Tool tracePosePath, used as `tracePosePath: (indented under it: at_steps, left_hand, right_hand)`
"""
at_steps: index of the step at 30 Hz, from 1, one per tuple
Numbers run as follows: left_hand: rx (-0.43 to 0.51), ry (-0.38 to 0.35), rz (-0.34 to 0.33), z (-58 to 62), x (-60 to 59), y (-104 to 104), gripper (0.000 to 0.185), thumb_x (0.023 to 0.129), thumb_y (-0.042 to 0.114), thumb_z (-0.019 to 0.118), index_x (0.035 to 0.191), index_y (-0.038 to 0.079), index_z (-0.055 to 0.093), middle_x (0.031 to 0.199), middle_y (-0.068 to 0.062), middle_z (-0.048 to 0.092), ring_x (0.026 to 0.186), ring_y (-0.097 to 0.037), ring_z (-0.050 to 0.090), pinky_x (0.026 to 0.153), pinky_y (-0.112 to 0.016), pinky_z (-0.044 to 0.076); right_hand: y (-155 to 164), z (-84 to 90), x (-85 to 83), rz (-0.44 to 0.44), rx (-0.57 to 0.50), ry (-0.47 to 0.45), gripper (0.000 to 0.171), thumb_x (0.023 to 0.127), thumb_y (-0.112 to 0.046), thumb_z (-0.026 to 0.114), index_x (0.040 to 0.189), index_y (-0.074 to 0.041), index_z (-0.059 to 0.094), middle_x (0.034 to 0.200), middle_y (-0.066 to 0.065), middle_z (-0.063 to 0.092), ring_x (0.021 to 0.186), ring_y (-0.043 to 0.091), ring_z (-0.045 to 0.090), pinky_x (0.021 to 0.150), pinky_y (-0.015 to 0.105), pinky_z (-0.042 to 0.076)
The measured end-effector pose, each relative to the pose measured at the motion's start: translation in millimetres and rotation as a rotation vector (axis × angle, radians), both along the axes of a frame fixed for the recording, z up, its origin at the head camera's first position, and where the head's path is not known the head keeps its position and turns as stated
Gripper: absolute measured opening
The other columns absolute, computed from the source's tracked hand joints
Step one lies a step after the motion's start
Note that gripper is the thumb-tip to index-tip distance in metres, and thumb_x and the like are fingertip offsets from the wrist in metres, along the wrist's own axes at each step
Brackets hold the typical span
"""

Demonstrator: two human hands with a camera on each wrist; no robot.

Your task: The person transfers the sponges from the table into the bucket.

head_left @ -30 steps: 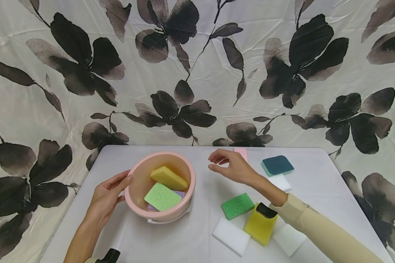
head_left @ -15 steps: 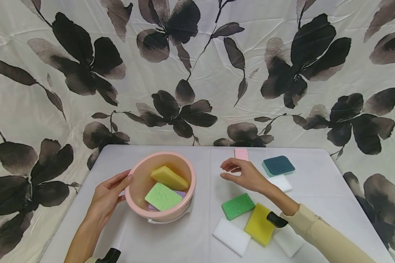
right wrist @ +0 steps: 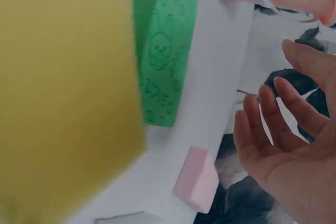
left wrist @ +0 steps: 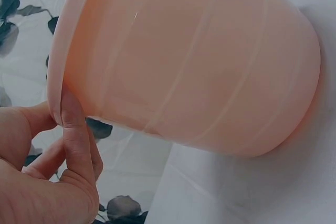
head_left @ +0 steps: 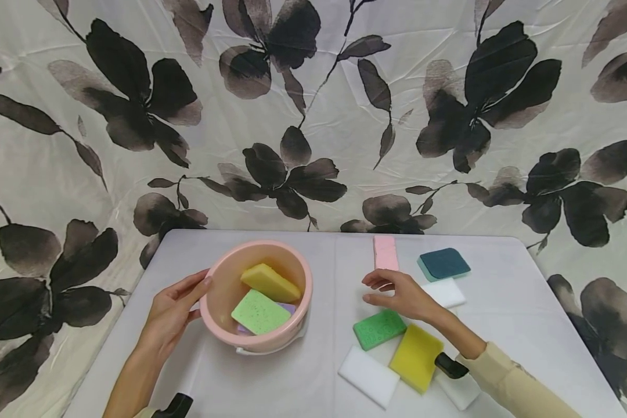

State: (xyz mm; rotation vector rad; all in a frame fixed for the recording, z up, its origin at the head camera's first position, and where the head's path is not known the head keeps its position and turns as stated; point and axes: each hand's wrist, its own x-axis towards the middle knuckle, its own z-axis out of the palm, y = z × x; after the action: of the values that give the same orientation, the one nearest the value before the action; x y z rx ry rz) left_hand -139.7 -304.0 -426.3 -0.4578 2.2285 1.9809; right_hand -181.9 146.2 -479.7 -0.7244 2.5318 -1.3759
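A pink bucket [head_left: 216,290] stands on the white table [head_left: 303,383], left of the middle. Inside lie a yellow sponge [head_left: 270,283], a green sponge [head_left: 259,312] and a purple one beneath them. My left hand [head_left: 180,302] rests against the bucket's left side, thumb [left wrist: 71,124] on the outside of the rim [left wrist: 58,66]. My right hand [head_left: 397,290] hovers with relaxed fingers and holds nothing, just above a green sponge [head_left: 378,328] on the table. In the right wrist view the right hand [right wrist: 283,124] is spread beside that green sponge [right wrist: 165,61].
Around the right hand lie a yellow sponge [head_left: 417,357], white sponges [head_left: 368,376] [head_left: 446,292] [head_left: 460,392], a teal sponge [head_left: 444,263] and a pink sponge [head_left: 385,252]. A flowered cloth [head_left: 313,116] hangs behind the table.
My right hand has drawn back from beside the bucket, moving right and toward me, down over the green sponge. The left hand and the bucket have not moved.
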Motion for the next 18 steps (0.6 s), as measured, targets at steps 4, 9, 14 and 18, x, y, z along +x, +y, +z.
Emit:
tracePosePath:
  at_steps: [4, 9, 14, 18]
  left_hand:
    - [-0.006, 0.011, -0.001, -0.3, 1.0, 0.2, 0.076, 0.094, 0.044, 0.074, 0.153, 0.005, 0.047, 0.115, 0.021, 0.065, 0.103, 0.002, 0.064, 0.082, -0.021, 0.058]
    - [-0.014, 0.013, 0.002, 0.1, 2.1, 1.0, 0.077, 0.094, 0.046, 0.074, 0.153, 0.006, 0.047, 0.116, 0.021, 0.064, 0.104, 0.001, 0.064, 0.083, -0.021, 0.058]
    - [-0.017, 0.012, 0.002, 0.6, 2.1, 0.8, 0.078, 0.093, 0.047, 0.074, 0.153, 0.006, 0.047, 0.117, 0.02, 0.064, 0.104, 0.001, 0.063, 0.083, -0.021, 0.058]
    - [-0.021, 0.007, 0.007, 1.2, 1.9, 1.2, 0.077, 0.093, 0.047, 0.073, 0.153, 0.007, 0.047, 0.117, 0.02, 0.063, 0.104, 0.002, 0.063, 0.083, -0.021, 0.058]
  right_hand:
    - [5.3, -10.7, 3.5, 0.028, -0.001, -0.017, 0.038, 0.094, -0.023, 0.078, 0.122, 0.0, 0.066, 0.118, 0.018, 0.067, 0.111, 0.037, 0.063, 0.1, 0.05, 0.052]
    - [10.1, -21.8, 10.0, 0.051, 0.026, -0.066, 0.04, 0.092, -0.022, 0.079, 0.122, 0.0, 0.067, 0.119, 0.015, 0.068, 0.112, 0.037, 0.063, 0.1, 0.05, 0.052]
    - [14.1, -26.7, 15.1, 0.086, 0.089, -0.084, 0.038, 0.092, -0.024, 0.08, 0.122, -0.004, 0.068, 0.119, 0.01, 0.069, 0.112, 0.032, 0.063, 0.101, 0.045, 0.052]
    - [16.9, -26.2, 17.4, 0.122, 0.126, -0.098, 0.039, 0.091, -0.026, 0.081, 0.122, -0.005, 0.069, 0.118, 0.007, 0.07, 0.108, 0.027, 0.063, 0.097, 0.036, 0.052]
